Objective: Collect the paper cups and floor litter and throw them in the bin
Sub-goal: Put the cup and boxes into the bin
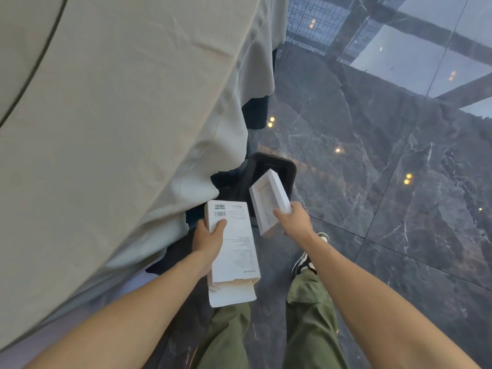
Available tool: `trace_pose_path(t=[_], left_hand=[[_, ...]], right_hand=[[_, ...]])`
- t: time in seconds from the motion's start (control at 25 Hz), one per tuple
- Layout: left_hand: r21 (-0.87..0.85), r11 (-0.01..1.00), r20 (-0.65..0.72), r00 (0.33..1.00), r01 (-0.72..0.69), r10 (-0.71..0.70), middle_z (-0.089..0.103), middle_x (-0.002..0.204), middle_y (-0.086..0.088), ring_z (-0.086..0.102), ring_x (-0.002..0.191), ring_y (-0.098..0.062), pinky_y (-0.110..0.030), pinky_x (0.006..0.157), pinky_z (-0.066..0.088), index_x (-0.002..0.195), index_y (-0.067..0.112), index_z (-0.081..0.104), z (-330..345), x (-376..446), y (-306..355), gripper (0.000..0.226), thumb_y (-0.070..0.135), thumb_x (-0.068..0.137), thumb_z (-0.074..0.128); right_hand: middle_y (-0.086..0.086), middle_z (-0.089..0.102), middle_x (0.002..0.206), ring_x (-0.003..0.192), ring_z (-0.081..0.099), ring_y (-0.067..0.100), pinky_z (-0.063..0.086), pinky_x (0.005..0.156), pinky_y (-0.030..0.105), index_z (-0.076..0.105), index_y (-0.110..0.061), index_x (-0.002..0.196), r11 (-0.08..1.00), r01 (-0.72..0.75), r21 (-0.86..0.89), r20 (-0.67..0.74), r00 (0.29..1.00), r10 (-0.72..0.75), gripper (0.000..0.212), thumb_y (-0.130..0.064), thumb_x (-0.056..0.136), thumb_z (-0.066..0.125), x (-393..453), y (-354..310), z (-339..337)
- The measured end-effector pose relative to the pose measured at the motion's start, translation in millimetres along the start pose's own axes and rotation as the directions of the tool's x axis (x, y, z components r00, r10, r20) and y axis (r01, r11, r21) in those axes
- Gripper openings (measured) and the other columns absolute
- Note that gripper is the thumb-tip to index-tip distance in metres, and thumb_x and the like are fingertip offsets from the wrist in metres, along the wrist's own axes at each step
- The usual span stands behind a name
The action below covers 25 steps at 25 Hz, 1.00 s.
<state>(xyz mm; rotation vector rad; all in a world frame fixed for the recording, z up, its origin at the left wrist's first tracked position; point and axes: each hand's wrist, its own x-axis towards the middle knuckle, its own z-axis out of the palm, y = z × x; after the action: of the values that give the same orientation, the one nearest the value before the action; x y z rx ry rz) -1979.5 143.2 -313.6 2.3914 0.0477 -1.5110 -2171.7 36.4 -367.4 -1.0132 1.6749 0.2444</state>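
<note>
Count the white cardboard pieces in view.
2. A printed box sleeve in the left hand; an open tray in the right hand, above the black bin. The tablecloth may hide more.

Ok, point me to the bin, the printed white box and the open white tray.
bin (290, 169): head view, right side of its dark rim.
printed white box (237, 251): head view, middle of its printed face, held in left hand (209, 242).
open white tray (266, 198): head view, its hollow inside, held in right hand (294, 219).
</note>
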Motion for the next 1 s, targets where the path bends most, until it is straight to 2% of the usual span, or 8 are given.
trace_pose_path(t=[0.2, 0.28, 0.36, 0.44, 0.52, 0.64, 0.8, 1.0], left_hand=[[-0.056, 0.998, 0.026, 0.999, -0.021, 0.022, 0.066, 0.129, -0.005, 0.063, 0.092, -0.017, -0.029, 0.063, 0.046, 0.142, 0.015, 0.048, 7.1, -0.5, 8.1, 0.042, 0.032, 0.105, 0.056], [-0.095, 0.995, 0.051, 0.999, -0.007, 0.012, 0.066, 0.132, -0.005, 0.063, 0.093, -0.016, -0.029, 0.065, 0.047, 0.145, 0.016, 0.048, 13.8, -1.1, 14.5, 0.043, 0.032, 0.106, 0.056], [-0.139, 0.990, 0.090, 0.996, 0.018, -0.005, 0.067, 0.130, -0.004, 0.064, 0.087, -0.012, -0.028, 0.064, 0.047, 0.145, 0.017, 0.048, 20.5, -1.2, 21.0, 0.043, 0.033, 0.106, 0.056], [-0.158, 0.987, 0.129, 0.991, 0.035, -0.014, 0.067, 0.136, -0.006, 0.065, 0.086, -0.011, -0.027, 0.064, 0.048, 0.146, 0.017, 0.048, 27.3, -1.8, 25.9, 0.044, 0.033, 0.106, 0.056], [-0.139, 0.989, 0.156, 0.987, 0.049, -0.027, 0.058, 0.150, -0.008, 0.068, 0.106, -0.019, -0.028, 0.081, 0.052, 0.155, 0.017, 0.040, 33.1, -3.6, 28.7, 0.054, 0.034, 0.106, 0.057], [-0.110, 0.990, 0.208, 0.976, 0.090, -0.066, 0.050, 0.156, -0.011, 0.059, 0.131, -0.032, -0.039, 0.102, 0.051, 0.163, 0.014, 0.026, 37.5, 0.1, 23.7, 0.073, 0.036, 0.103, 0.062], [-0.002, 0.999, 0.232, 0.972, 0.046, -0.045, 0.068, 0.111, -0.005, 0.069, 0.105, -0.024, -0.031, 0.077, 0.057, 0.142, 0.014, 0.057, 35.1, 9.3, 12.2, 0.046, 0.032, 0.101, 0.064], [0.035, 0.999, 0.216, 0.976, 0.014, -0.021, 0.071, 0.104, -0.003, 0.072, 0.099, -0.022, -0.029, 0.075, 0.055, 0.128, 0.017, 0.064, 25.0, 12.6, 4.5, 0.030, 0.031, 0.102, 0.063]], right_hand=[[0.010, 0.069, 0.114, 0.102, 0.070, 0.031, 0.061, 0.088, 0.050, 0.058, -0.006, 0.128, 0.997, -0.039, -0.063, 0.056, 0.998, 0.042, 0.052, -0.043, 0.092, 0.063, -1.2, 1.4, 11.5], [0.006, 0.073, 0.115, 0.103, 0.073, 0.025, 0.062, 0.089, 0.046, 0.063, -0.013, 0.127, 0.996, -0.061, 0.060, 0.224, 0.974, 0.046, 0.051, -0.050, 0.093, 0.064, -17.1, 4.5, 5.9], [0.002, 0.078, 0.115, 0.104, 0.076, 0.023, 0.062, 0.085, 0.039, 0.067, -0.016, 0.127, 0.972, -0.157, 0.174, 0.507, 0.860, 0.048, 0.044, -0.048, 0.096, 0.066, -37.1, 7.5, 1.5], [0.004, 0.078, 0.117, 0.109, 0.075, 0.025, 0.061, 0.087, 0.037, 0.068, -0.013, 0.128, 0.941, -0.227, 0.251, 0.644, 0.765, 0.013, 0.037, -0.037, 0.100, 0.065, -48.3, 16.0, -1.0], [0.008, 0.078, 0.116, 0.106, 0.075, 0.026, 0.061, 0.091, 0.041, 0.068, -0.009, 0.126, 0.911, -0.237, 0.338, 0.570, 0.822, 0.002, 0.035, -0.031, 0.099, 0.066, -47.1, 24.1, 1.1], [0.008, 0.075, 0.115, 0.099, 0.073, 0.024, 0.058, 0.096, 0.048, 0.062, -0.014, 0.120, 0.962, -0.097, 0.254, 0.203, 0.978, 0.045, 0.035, -0.034, 0.092, 0.067, -32.8, 26.6, 4.6], [0.004, 0.063, 0.119, 0.104, 0.065, 0.027, 0.054, 0.082, 0.040, 0.048, -0.014, 0.125, 1.000, 0.009, 0.021, 0.069, 0.998, -0.010, 0.039, -0.031, 0.093, 0.061, -17.7, 0.7, 4.8], [0.011, 0.063, 0.116, 0.100, 0.066, 0.034, 0.056, 0.080, 0.047, 0.043, -0.007, 0.124, 0.980, 0.069, -0.189, 0.035, 0.997, -0.064, 0.048, -0.037, 0.092, 0.063, 4.7, -20.5, 21.0]])
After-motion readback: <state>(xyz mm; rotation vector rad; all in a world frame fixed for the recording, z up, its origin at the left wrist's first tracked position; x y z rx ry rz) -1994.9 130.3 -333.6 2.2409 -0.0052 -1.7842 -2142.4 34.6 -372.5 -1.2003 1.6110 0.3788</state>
